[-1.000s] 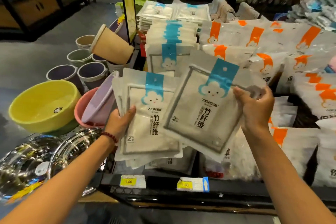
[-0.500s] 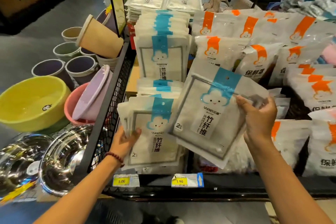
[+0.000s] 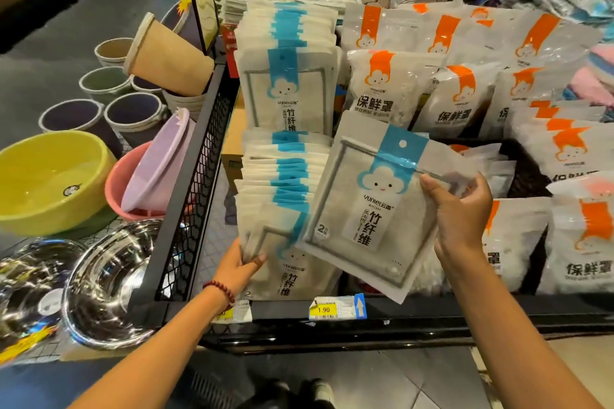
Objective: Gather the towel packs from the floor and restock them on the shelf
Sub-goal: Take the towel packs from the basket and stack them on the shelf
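Note:
My right hand (image 3: 460,212) grips one blue-labelled towel pack (image 3: 362,209) by its right edge, tilted, above the front of the shelf (image 3: 332,329). My left hand (image 3: 241,267) holds the lower left corner of a bundle of the same packs (image 3: 292,262), standing at the front of the shelf's left row. Behind it stand a row of blue-labelled packs (image 3: 285,169) and a taller row (image 3: 289,76) further back.
Orange-labelled bags (image 3: 382,90) fill the shelf to the right. A black mesh side panel (image 3: 196,196) bounds the shelf on the left. Beyond it lie a yellow basin (image 3: 50,183), pink and lilac basins (image 3: 156,169), steel bowls (image 3: 109,282) and round bins (image 3: 133,116).
My left hand has lowered its bundle of packs down into the front of the left row. My right hand with its single pack has sunk slightly and stayed to the right.

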Demonstrator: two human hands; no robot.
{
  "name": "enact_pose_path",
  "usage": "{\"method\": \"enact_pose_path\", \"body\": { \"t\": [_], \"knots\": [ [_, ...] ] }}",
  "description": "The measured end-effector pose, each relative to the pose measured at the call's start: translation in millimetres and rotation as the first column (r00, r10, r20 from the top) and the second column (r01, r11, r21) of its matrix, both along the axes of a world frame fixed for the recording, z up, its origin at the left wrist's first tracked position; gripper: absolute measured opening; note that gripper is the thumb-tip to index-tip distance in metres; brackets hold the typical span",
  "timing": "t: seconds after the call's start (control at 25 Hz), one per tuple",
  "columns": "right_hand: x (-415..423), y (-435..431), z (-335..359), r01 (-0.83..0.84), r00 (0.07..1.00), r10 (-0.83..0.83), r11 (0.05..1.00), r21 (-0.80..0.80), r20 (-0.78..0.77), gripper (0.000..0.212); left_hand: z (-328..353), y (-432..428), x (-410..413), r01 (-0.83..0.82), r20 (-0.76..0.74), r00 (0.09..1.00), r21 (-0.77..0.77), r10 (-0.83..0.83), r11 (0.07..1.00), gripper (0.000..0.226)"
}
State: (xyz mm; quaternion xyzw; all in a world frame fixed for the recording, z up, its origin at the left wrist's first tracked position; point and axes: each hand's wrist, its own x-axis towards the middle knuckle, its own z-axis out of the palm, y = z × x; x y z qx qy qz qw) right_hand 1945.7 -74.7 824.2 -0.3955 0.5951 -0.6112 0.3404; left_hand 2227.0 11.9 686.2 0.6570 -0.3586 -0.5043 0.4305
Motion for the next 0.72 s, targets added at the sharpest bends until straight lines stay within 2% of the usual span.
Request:
{"method": "enact_pose_path", "body": {
  "t": [0.12,0.24,0.36,0.48,0.6,0.64,0.68,0.72],
  "knots": [
    [1,1,-4,-0.010,1.000,0.009,1.000,0.021,0.011,0.034,1,-4,6,0.026,0.030,0.999,0.075,-0.028,0.997,0.033],
    [4,2,-9,-0.033,0.999,0.032,0.999,0.036,0.036,0.032,9,-10,3,-0.059,0.015,0.998,0.020,0.059,0.998,0.046],
    [6,2,-15,-0.034,0.996,0.029,0.998,0.060,0.086,0.047,7,-13,-1,-0.114,0.002,0.994,-0.022,0.114,0.993,0.043],
    [7,2,-18,-0.056,0.988,0.043,0.995,0.082,0.149,0.062,3,-11,-4,-0.160,-0.081,0.984,-0.033,0.157,0.987,0.032],
    [12,2,-20,-0.071,0.985,0.057,0.994,0.082,0.161,0.094,7,-20,-4,-0.241,-0.167,0.960,-0.074,0.226,0.968,0.029],
    [13,1,-21,-0.079,0.986,0.065,0.993,0.086,0.156,0.098,8,-23,-4,-0.253,-0.194,0.953,-0.101,0.231,0.962,0.032],
    [16,1,-20,-0.088,0.985,0.075,0.993,0.078,0.157,0.092,7,-25,-5,-0.256,-0.200,0.952,-0.117,0.230,0.960,0.035],
    [19,1,-18,-0.093,0.983,0.081,0.994,0.064,0.167,0.077,6,-24,-7,-0.254,-0.193,0.954,-0.117,0.229,0.960,0.037]
  ]
}}
